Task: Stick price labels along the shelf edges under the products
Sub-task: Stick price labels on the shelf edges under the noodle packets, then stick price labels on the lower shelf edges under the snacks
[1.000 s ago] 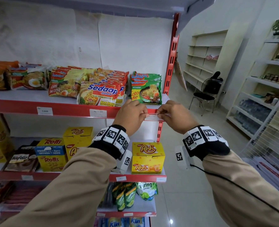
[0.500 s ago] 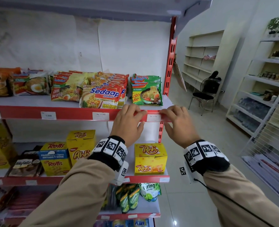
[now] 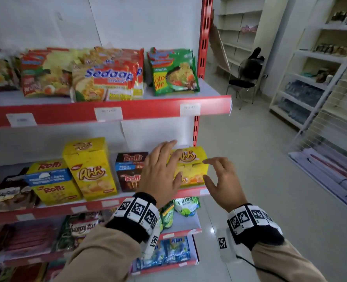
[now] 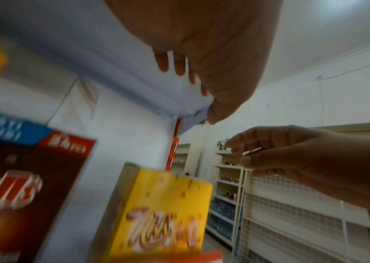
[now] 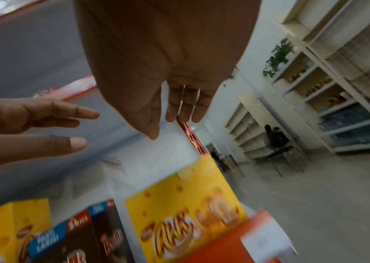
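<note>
Both hands hovering before the yellow Ahh box

The left hand is spreading straight fingers over the yellow Ahh box; the right hand is hanging beside it, fingers loosely bent, empty.

My right hand hangs with fingers straight and loose, holding nothing. My left hand reaches in from the left, fingers spread. Below them stands a yellow box behind the red shelf edge, which carries a white price label
</note>
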